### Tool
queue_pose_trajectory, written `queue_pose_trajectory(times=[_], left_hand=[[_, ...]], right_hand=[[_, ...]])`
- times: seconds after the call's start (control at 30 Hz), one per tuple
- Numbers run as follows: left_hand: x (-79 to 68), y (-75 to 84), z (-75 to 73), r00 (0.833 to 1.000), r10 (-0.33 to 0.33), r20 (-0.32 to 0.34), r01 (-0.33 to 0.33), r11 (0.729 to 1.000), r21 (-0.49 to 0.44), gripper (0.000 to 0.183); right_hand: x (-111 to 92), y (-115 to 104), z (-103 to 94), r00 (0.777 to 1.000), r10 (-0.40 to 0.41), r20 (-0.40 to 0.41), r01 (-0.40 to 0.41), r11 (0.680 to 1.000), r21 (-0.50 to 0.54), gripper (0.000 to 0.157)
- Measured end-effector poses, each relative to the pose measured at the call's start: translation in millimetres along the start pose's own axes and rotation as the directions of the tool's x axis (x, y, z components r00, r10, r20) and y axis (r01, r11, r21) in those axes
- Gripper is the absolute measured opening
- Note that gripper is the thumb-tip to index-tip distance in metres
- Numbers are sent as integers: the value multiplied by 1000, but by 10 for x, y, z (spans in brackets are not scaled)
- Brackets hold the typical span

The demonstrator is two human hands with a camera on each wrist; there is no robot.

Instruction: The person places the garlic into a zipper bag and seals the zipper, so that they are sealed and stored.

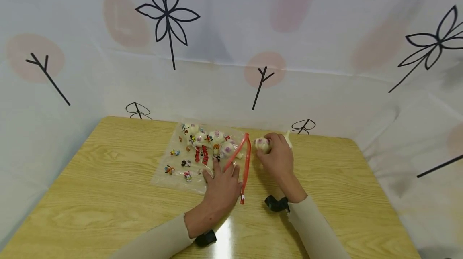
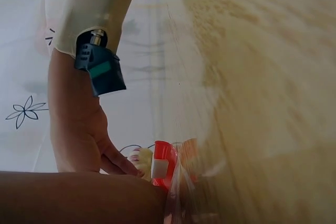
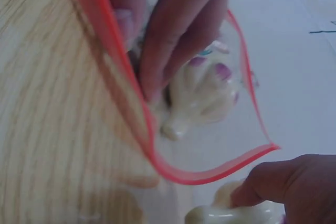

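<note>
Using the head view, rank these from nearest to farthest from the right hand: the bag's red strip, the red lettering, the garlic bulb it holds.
1. Garlic bulb: held in the right hand.
2. Red strip: left of that hand, along the bag's mouth.
3. Red lettering: farther left, on the bag.

And here's the left arm (image 1: 155, 237), slanting up from lower left, and at its end the left hand (image 1: 222, 188), back upward, fingers spread and fairly straight, pointing forward! Across from it, the right arm (image 1: 318, 227) leans inward, and look at the right hand (image 1: 277, 158), farther forward than its partner, thumb and fingers curved in a grip! Hands near each other, not touching.
</note>
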State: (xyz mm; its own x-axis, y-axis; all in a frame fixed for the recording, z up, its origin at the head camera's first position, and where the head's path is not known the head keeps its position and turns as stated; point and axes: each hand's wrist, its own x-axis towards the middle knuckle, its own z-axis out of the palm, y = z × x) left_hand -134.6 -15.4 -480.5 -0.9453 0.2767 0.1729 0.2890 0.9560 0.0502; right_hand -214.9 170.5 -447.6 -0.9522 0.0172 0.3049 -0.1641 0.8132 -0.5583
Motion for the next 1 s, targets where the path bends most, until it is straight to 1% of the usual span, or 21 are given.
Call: queue_pose_trajectory(times=[0.17, 0.3, 0.43, 0.63, 0.77, 0.9, 1.0], left_hand=[[-2, -5, -4, 1000, -4, 4, 4, 1000, -1, 54], [-3, -6, -12, 1000, -4, 6, 4, 1000, -9, 54], [-3, -6, -9, 1000, -5, 1, 5, 1000, -8, 53], [-4, -8, -3, 999, 16, -33, -15, 1000, 19, 53], [-8, -9, 12, 999, 30, -41, -29, 999, 36, 56], [-17, -8, 23, 996, 39, -86, -35, 998, 48, 57], [-21, -10, 33, 992, 38, -119, -32, 998, 52, 57]], right_hand=[[6, -81, -74, 996, -32, 79, 30, 999, 26, 46], [-18, -146, -115, 987, -68, 144, 64, 997, 36, 45], [-31, -195, -126, 971, -111, 213, 95, 992, 87, 46], [-54, -237, -90, 937, -163, 310, 121, 981, 151, 45], [-73, -247, -49, 923, -178, 343, 120, 976, 182, 45], [-85, -249, -6, 914, -201, 353, 137, 970, 200, 46], [-87, -240, 30, 910, -234, 341, 174, 965, 197, 45]])
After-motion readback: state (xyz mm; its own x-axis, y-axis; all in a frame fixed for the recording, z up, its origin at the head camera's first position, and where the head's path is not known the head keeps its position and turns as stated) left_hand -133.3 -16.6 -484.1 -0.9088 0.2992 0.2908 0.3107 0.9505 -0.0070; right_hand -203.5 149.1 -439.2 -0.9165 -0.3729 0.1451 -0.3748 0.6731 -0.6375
